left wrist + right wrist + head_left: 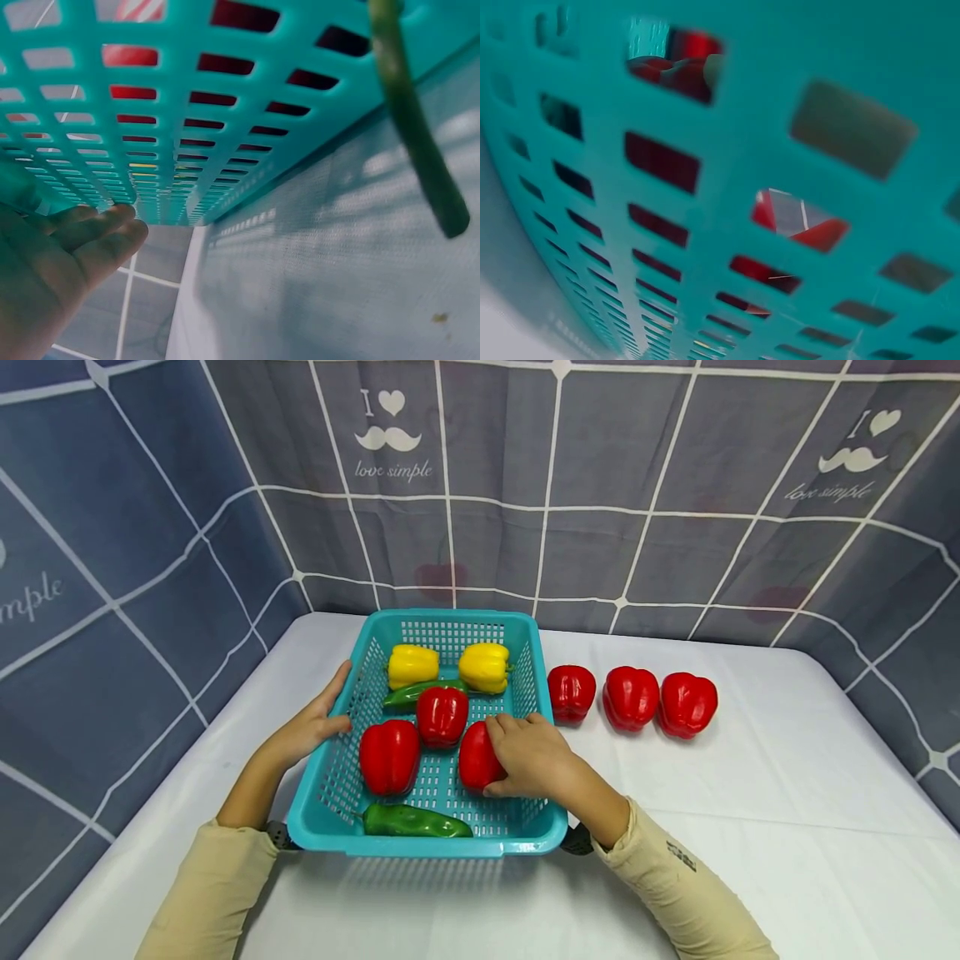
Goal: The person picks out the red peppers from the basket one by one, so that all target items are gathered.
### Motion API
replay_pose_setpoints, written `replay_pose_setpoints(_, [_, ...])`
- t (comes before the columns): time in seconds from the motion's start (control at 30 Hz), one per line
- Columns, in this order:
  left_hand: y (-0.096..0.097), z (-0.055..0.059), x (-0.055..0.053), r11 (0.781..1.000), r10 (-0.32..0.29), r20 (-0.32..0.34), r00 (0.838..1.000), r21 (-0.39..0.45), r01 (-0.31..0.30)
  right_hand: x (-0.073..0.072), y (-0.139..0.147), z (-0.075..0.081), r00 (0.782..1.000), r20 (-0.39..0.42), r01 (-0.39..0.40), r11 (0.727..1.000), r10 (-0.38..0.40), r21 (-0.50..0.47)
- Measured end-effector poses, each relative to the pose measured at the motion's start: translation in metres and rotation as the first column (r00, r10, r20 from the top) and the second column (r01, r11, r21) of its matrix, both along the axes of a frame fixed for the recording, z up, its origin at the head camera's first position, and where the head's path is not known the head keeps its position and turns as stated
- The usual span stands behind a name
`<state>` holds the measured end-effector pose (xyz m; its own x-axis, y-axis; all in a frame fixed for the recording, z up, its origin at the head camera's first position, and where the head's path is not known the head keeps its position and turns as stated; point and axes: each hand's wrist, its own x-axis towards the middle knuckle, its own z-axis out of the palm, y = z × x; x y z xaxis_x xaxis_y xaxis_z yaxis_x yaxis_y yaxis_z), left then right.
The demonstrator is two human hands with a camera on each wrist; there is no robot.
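Note:
My left hand (303, 731) holds the left rim of a turquoise plastic basket (427, 847), its thumb over the rim. In the left wrist view, the fingers (112, 244) lie along the outside of the mesh wall. Inside the basket, my right hand (532, 756) grips a red bell pepper (476, 758), thumb at its near side and fingertips on top. Two more red bell peppers, one at the left (389, 757) and one in the middle (442, 717), sit beside it. The right wrist view is mostly filled by the basket's wall (727, 172), which hides the grip.
At the basket's far end are two yellow bell peppers (412, 666) and a green pepper (408, 695). Another long green pepper (416, 821) lies at the near end; a green stem (420, 127) pokes through the mesh. Three red bell peppers (631, 698) stand right of the basket on the white tablecloth (750, 793).

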<state>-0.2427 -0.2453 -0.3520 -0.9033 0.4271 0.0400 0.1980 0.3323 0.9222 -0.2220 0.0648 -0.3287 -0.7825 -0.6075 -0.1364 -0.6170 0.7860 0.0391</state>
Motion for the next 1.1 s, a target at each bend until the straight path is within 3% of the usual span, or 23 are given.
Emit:
replay_pose_setpoints(0.3, [0.0,0.0,-0.001,1.0,0.017,0.007,1.0,-0.026,-0.017,-0.002,0.002,-0.002,1.0,-0.024,-0.018,0.999,0.017,-0.049])
replay_pose_setpoints(0.57, [0.0,-0.002,-0.002,0.999,0.024,0.01,1.0,-0.032,-0.024,-0.002,0.007,0.0,0.999,0.008,-0.039,0.986,0.041,-0.162])
replay_pose_setpoints(0.83, [-0.001,-0.002,-0.004,0.999,0.011,0.014,1.0,-0.038,-0.01,-0.003,0.023,0.013,0.986,0.139,-0.038,0.932,0.094,-0.36])
replay_pose_setpoints(1.1, [-0.003,-0.002,-0.003,0.999,0.015,0.01,1.0,-0.052,-0.014,-0.002,0.043,0.03,0.984,0.127,-0.042,0.863,0.122,-0.503])
